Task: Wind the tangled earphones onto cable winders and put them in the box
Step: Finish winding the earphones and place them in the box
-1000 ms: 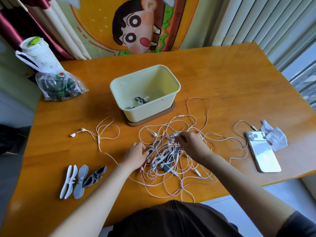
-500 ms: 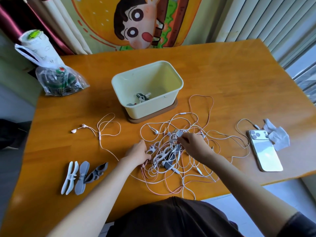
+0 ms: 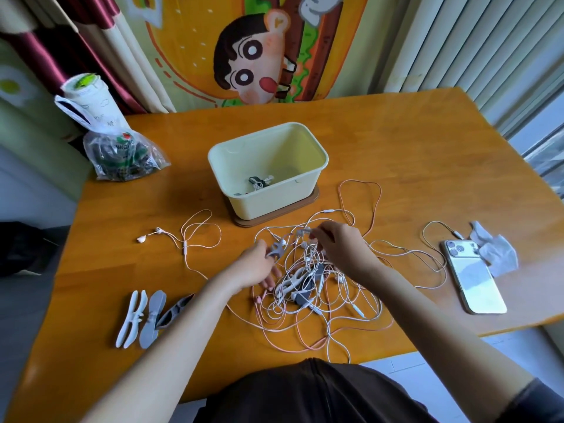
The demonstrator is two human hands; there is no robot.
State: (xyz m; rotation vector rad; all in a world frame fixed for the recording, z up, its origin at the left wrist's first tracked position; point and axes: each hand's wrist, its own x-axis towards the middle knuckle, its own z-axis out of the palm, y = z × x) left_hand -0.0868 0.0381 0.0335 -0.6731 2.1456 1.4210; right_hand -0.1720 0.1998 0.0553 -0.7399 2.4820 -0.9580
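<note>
Head view: left fingers (image 3: 262,249) now grip a winder (image 3: 277,250), right fingers (image 3: 321,234) pinch earphones (image 3: 302,231).

Left hand (image 3: 254,265), right hand (image 3: 338,242), both curled

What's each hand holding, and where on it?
Left hand grips a grey cable winder by its near end; right hand pinches an earphone cable near its earbud.

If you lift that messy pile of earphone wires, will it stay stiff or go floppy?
Probably floppy: the wires lie in loose curls on the table. Likely light, being so thin. Pulling one would probably drag others, since the loops cross all over.
</note>
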